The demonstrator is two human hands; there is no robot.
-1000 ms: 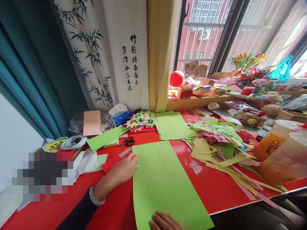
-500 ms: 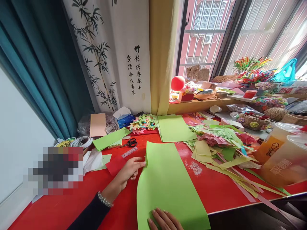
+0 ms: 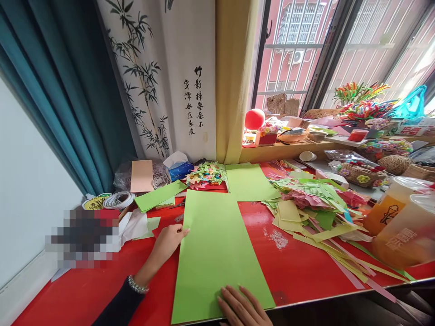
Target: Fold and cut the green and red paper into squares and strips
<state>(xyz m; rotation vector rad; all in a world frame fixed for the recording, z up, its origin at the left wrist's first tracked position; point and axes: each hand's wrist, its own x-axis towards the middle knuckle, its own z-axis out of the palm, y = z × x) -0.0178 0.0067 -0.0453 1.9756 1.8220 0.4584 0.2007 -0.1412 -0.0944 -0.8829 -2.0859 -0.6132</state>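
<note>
A large green paper sheet (image 3: 214, 253) lies on the red table (image 3: 142, 299), its near edge along the table's front edge. At the sheet's left edge is my left hand (image 3: 169, 243), thumb and index finger closed on the paper and the other fingers curled. My right hand (image 3: 243, 305) rests flat on the near end of the sheet with its fingers stretched out. Beyond the sheet's left far corner, scissors (image 3: 179, 204) are mostly covered by the paper. Another stack of green paper (image 3: 249, 181) lies just behind.
Right of the sheet is a heap of cut paper strips (image 3: 316, 217), with drink cups (image 3: 404, 231) farther right. At the left lie a folded green paper (image 3: 159, 197), coiled white cord (image 3: 118, 200) and a tissue pack (image 3: 180, 170). Small paper scraps (image 3: 207, 174) are piled at the back.
The green sheet has shifted left, and its curled left edge now lies flat. My left hand moved left with the edge. The sheet now covers most of the scissors.
</note>
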